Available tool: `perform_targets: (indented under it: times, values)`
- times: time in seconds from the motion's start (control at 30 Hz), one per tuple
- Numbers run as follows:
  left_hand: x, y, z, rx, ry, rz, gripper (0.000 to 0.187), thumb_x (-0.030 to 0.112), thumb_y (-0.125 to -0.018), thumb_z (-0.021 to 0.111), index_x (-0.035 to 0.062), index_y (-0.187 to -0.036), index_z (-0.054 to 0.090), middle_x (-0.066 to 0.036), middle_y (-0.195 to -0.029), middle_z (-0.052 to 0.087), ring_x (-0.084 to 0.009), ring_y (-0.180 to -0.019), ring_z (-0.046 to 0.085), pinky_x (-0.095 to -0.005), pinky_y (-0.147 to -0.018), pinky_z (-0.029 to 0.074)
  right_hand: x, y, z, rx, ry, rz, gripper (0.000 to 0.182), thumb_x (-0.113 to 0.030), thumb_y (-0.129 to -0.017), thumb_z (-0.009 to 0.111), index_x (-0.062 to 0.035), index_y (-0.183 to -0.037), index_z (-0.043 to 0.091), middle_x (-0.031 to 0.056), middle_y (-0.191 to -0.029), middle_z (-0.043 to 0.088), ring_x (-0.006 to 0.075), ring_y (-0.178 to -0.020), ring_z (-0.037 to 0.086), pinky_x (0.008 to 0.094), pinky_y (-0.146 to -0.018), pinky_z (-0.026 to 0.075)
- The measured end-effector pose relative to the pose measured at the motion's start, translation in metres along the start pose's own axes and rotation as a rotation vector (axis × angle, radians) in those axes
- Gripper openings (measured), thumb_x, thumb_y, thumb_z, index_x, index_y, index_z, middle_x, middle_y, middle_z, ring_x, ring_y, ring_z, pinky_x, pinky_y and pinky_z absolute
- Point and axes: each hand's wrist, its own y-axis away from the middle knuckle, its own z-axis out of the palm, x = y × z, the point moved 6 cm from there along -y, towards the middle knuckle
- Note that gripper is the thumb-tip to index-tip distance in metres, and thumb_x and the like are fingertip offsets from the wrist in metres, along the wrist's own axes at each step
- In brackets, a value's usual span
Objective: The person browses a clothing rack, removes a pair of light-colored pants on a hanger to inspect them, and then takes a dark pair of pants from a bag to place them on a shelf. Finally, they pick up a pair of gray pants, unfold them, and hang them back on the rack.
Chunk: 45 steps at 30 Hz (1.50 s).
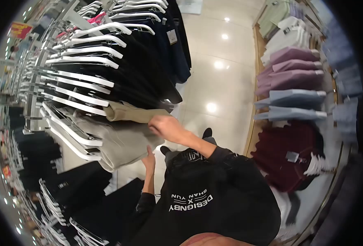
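Note:
My right hand (165, 127) is closed on the edge of a khaki garment (134, 115) that hangs from a white hanger on the rack at the left. Below it, a light beige garment (122, 141) hangs from the same rack, its cloth spread towards me. My left hand (149, 159) is at the near edge of the light beige garment and pinches it, with some fingers hidden by the cloth. White hangers (76, 98) stick out in a row beside both garments.
Black garments (142, 69) fill the rack further along. More dark clothes (85, 180) hang at the lower left. Across the tiled floor (214, 82), a shelf at the right holds purple (290, 78), blue (292, 98) and dark red garments (286, 149).

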Motion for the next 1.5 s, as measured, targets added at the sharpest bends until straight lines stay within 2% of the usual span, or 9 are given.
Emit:
perform_targets:
  times: [0.3,0.47,0.57,0.8,0.9,1.03,1.1,1.3,1.5]
  values:
    - [0.025,0.066,0.149,-0.111,0.032,0.137,0.05,0.027,-0.098,0.063,0.0,-0.138,0.05,-0.017,-0.131,0.06,-0.026,-0.125,0.055,-0.0393,-0.105,0.041,0.0,0.025,0.0,-0.359,-0.182,-0.103,0.017,-0.005,-0.079,0.06,0.0002,-0.093,0.067,0.017,-0.091,0.067,0.0384,-0.088,0.067,0.0464,-0.076,0.056]
    - [0.085,0.022,0.165,-0.246,-0.213,0.217,0.048,0.027,-0.098,0.061,-0.0004,-0.136,0.049,-0.022,-0.122,0.066,-0.0316,-0.12,0.061,-0.0426,-0.095,0.049,0.036,-0.006,-0.058,-0.29,-0.151,-0.074,0.012,-0.006,-0.084,0.061,-0.0027,-0.093,0.068,0.0144,-0.092,0.068,0.0359,-0.085,0.068,0.0454,-0.074,0.056]
    - [0.119,-0.014,0.174,-0.195,0.03,0.078,0.056,0.022,-0.095,0.067,-0.0004,-0.141,0.043,-0.023,-0.124,0.064,-0.0324,-0.12,0.062,-0.0429,-0.092,0.051,0.069,-0.029,-0.088,-0.21,-0.141,-0.012,0.01,-0.007,-0.086,0.062,-0.0018,-0.094,0.068,0.0145,-0.091,0.068,0.0348,-0.081,0.068,0.0429,-0.072,0.056]
    - [0.22,-0.092,0.158,0.363,0.015,0.182,0.092,0.027,-0.091,0.074,-0.0119,-0.149,0.015,-0.033,-0.142,0.034,-0.0321,-0.114,0.058,-0.0411,-0.094,0.051,0.11,-0.077,-0.146,-0.183,-0.135,0.238,0.009,-0.004,-0.084,0.069,-0.0009,-0.093,0.069,0.0148,-0.094,0.07,0.0293,-0.073,0.069,0.0375,-0.07,0.056]
    - [0.229,-0.128,0.155,0.507,0.033,0.142,0.098,0.033,-0.09,0.074,-0.0135,-0.15,0.012,-0.039,-0.147,0.025,-0.046,-0.122,0.05,-0.047,-0.104,0.043,0.122,-0.1,-0.135,-0.25,-0.109,0.222,0.017,-0.004,-0.083,0.071,0.0004,-0.1,0.069,0.0172,-0.097,0.07,0.0298,-0.072,0.069,0.0381,-0.072,0.056]
    - [0.205,-0.185,0.141,0.674,-0.311,0.19,0.073,0.037,-0.091,0.071,-0.0152,-0.135,0.046,-0.039,-0.138,0.046,-0.0525,-0.125,0.046,-0.0536,-0.107,0.037,0.11,-0.132,-0.09,-0.4,-0.144,0.056,0.043,-0.009,-0.089,0.068,0.0002,-0.13,0.058,0.0186,-0.108,0.07,0.0363,-0.085,0.07,0.0399,-0.074,0.057]
    - [0.209,-0.182,0.119,0.703,-0.08,0.109,0.051,0.038,-0.094,0.067,-0.0124,-0.089,0.069,-0.034,-0.094,0.068,-0.0521,-0.097,0.06,-0.0534,-0.093,0.043,0.103,-0.144,-0.072,-0.272,-0.034,-0.182,0.059,-0.018,-0.089,0.07,0.0024,-0.14,0.047,0.0257,-0.113,0.067,0.0415,-0.09,0.07,0.045,-0.08,0.056]
    - [0.216,-0.137,0.099,0.714,-0.213,0.2,0.05,0.031,-0.097,0.065,-0.0149,-0.075,0.064,-0.035,-0.078,0.064,-0.0529,-0.082,0.06,-0.055,-0.082,0.045,0.145,-0.183,-0.012,-0.502,0.136,0.051,0.079,-0.039,-0.089,0.07,0.0109,-0.141,0.04,0.0374,-0.095,0.064,0.0486,-0.103,0.063,0.0493,-0.086,0.053]
    - [0.206,-0.097,0.104,0.775,-0.201,-0.032,0.06,0.042,-0.098,0.062,-0.012,-0.07,0.061,-0.035,-0.074,0.06,-0.0538,-0.078,0.059,-0.0554,-0.074,0.046,0.17,-0.204,0.012,-0.666,0.136,0.061,0.036,-0.032,-0.103,0.049,-0.0021,-0.118,0.063,0.0283,-0.107,0.067,0.0461,-0.11,0.06,0.052,-0.093,0.051]
